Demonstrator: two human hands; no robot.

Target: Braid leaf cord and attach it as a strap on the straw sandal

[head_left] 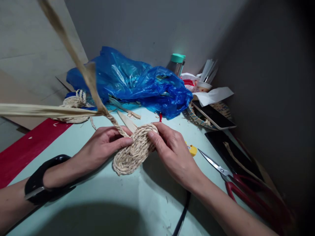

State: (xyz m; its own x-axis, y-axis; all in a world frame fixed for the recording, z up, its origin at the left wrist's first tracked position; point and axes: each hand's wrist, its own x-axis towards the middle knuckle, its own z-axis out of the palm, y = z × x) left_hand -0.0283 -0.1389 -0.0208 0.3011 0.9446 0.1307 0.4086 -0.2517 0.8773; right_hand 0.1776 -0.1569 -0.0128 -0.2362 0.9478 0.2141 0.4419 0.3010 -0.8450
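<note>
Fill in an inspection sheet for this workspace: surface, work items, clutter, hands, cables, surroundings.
Surface: pale green tabletop, with scattered fibre scraps.
Work items: oval braided coil; braid tail leading to two loose strands.
Clutter: blue plastic bag, red-handled scissors, green-lidded bottle, phone-like device.
Hands: left hand grips the coil's left side, where the tail joins; right hand grips the upper right.
Cables: black strip near the front; cannot tell whether it is one.
Surroundings: grey wall behind.

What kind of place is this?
Probably a small handcraft work corner, perhaps in a home or little workshop: a pale tabletop set against a gray wall, red-handled scissors at the right, and a braided, coiled fiber piece between the two hands.
</note>
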